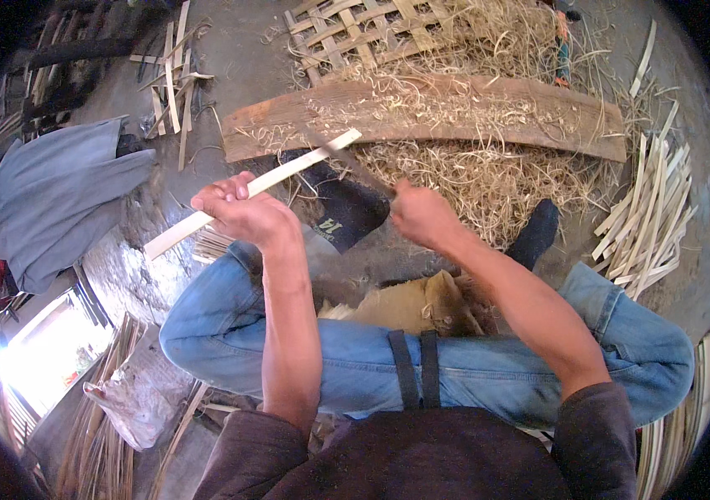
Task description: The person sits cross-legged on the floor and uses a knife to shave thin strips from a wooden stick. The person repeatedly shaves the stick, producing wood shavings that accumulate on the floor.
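My left hand (248, 215) is closed round a pale, flat bamboo strip (296, 167), which slants up to the right, its lower end sticking out to the left of the fist. In my right hand (426, 217) is a knife (356, 170); the fingers wrap its handle, so most of the handle is hidden. The dark, slightly blurred blade crosses the strip near its upper right end. Whether the edge bites into the strip I cannot tell. Beneath both hands are my dark socks (346, 208) and curled shavings (455, 179).
A curved wooden plank (288, 125) lies ahead, strewn with shavings, with a woven bamboo lattice (346, 37) beyond. Cut strips (647, 212) are piled at right; more strips (173, 79) lie far left. A grey cloth (59, 200) hangs at left, near a white sack (142, 392).
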The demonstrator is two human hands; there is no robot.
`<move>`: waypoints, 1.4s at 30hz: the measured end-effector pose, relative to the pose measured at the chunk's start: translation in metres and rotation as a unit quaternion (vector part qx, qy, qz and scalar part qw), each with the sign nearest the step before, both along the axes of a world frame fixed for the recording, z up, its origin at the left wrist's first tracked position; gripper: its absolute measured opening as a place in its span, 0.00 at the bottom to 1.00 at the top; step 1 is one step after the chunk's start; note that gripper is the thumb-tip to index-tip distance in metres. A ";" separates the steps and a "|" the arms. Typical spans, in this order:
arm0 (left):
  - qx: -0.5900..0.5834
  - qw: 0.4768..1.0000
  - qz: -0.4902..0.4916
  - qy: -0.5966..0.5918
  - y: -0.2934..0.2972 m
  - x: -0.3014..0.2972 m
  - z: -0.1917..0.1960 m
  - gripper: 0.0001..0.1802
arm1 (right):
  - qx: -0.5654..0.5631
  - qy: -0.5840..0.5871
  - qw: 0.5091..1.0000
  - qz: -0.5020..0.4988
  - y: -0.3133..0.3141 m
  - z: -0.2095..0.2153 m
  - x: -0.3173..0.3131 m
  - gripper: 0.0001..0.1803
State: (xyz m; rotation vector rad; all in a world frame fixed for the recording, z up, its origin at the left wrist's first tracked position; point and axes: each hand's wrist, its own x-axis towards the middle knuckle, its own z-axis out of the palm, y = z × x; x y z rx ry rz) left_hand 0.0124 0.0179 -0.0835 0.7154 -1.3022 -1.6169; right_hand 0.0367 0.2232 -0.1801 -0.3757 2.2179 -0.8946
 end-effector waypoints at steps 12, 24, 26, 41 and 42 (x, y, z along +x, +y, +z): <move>0.034 0.998 0.043 0.018 -0.004 -0.001 0.000 0.20 | -0.010 0.031 0.999 0.003 0.006 0.003 -0.001 0.17; 0.060 0.998 0.033 0.016 -0.006 0.002 0.002 0.18 | 0.043 0.029 0.999 -0.003 0.014 -0.005 -0.001 0.15; 0.045 0.998 0.027 0.025 -0.005 0.001 0.000 0.18 | 0.046 0.019 0.999 0.004 0.011 0.001 0.001 0.14; 0.104 0.990 -0.015 0.092 0.001 0.012 0.016 0.22 | -0.078 0.033 0.987 -0.135 -0.006 0.018 0.011 0.18; 0.110 0.987 -0.044 0.113 0.010 0.013 0.015 0.22 | -0.158 -0.032 0.955 -0.247 -0.013 0.032 0.007 0.18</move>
